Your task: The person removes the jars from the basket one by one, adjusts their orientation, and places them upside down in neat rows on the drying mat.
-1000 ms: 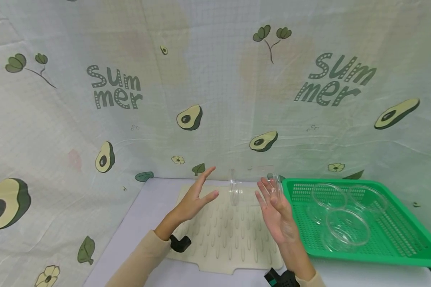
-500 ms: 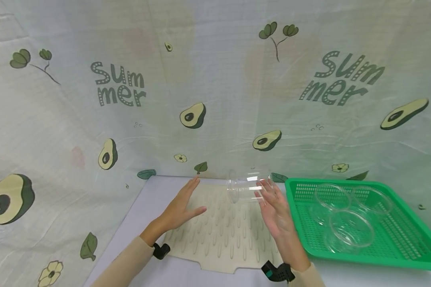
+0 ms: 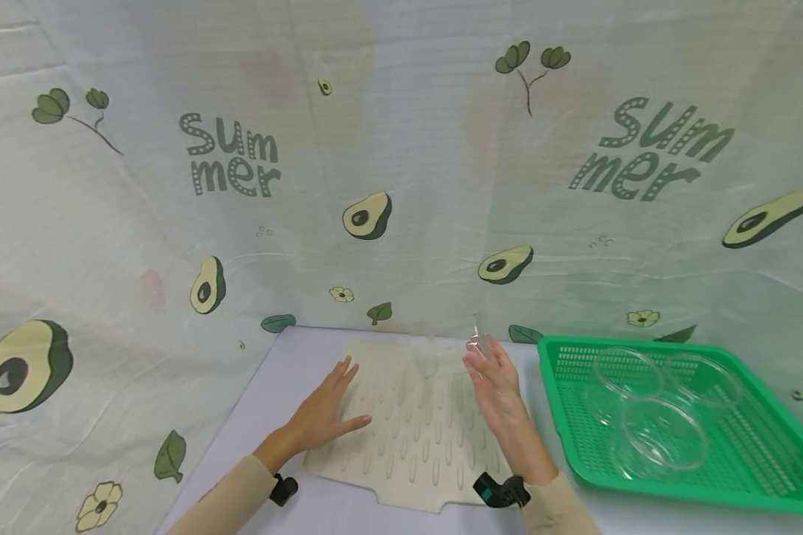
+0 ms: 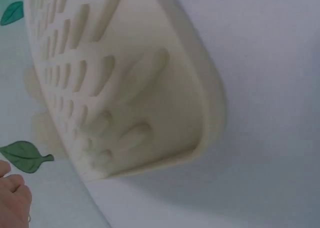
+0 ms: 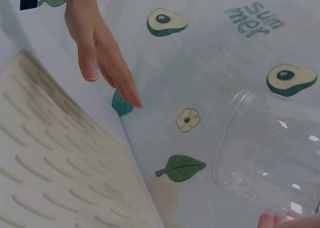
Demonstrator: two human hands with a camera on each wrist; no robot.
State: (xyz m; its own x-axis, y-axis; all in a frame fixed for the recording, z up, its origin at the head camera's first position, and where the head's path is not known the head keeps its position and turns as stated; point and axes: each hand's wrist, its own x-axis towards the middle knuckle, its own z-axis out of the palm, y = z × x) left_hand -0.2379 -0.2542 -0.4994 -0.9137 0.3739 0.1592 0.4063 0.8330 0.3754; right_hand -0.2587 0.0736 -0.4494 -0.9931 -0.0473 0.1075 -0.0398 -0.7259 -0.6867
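Observation:
A clear transparent jar [image 5: 265, 143] lies on its side in my right hand [image 3: 498, 386]. The fingers curl round one end of it, and fingertips [image 5: 280, 219] show against it in the right wrist view. In the head view the jar is hard to make out. My left hand [image 3: 320, 414] hovers by the left side of a cream ribbed draining board [image 3: 408, 431], its fingers extended and thumb apart, with nothing in it. The right wrist view shows this left hand [image 5: 102, 48] too. Part of a hand enters the left wrist view at lower left.
At the right stands a green plastic basket [image 3: 763, 438] holding several clear jars, among them one jar [image 3: 662, 438] nearest the front. A printed cloth [image 3: 401, 148] hangs behind the white table [image 3: 261, 405].
My left hand has moved left and down, away from the jar. The right hand has shifted slightly left with the jar, which now sits lower and further left over the board.

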